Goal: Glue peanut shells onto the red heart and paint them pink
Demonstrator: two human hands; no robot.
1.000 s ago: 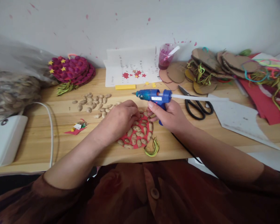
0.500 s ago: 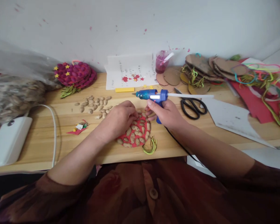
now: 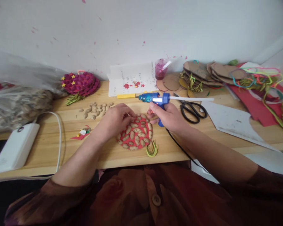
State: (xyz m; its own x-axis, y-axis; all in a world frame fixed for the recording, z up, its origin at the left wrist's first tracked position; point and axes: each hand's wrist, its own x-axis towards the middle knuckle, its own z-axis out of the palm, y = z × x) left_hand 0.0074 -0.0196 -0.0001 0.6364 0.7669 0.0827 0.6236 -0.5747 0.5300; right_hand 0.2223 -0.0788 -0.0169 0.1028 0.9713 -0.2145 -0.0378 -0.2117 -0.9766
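Observation:
A round red piece (image 3: 129,140) covered with peanuts (image 3: 137,140) lies near the table's front edge, a yellow-green yarn tassel (image 3: 152,150) at its lower right. Over its upper left edge, my left hand (image 3: 119,117) has its thumb and fingers pinched together; whatever is between them is hidden. My right hand (image 3: 167,114) grips a blue hot glue gun (image 3: 165,98) above the right side of the piece. The nozzle points left, and a long white glue stick (image 3: 191,99) juts out the back. Loose peanuts (image 3: 99,107) are scattered to the left.
Black-handled scissors (image 3: 192,111) and white paper (image 3: 233,122) lie right. Cardboard rounds (image 3: 198,70) are piled behind. A purple cup (image 3: 160,69) stands by the wall. At left are a white power bank (image 3: 16,147), bagged peanuts (image 3: 23,106) and a purple decorated piece (image 3: 81,83).
My left hand has drawn back left across the red piece, so more of its peanuts show. The glue gun stays in my right hand, nearly in place. The camera view has shifted slightly.

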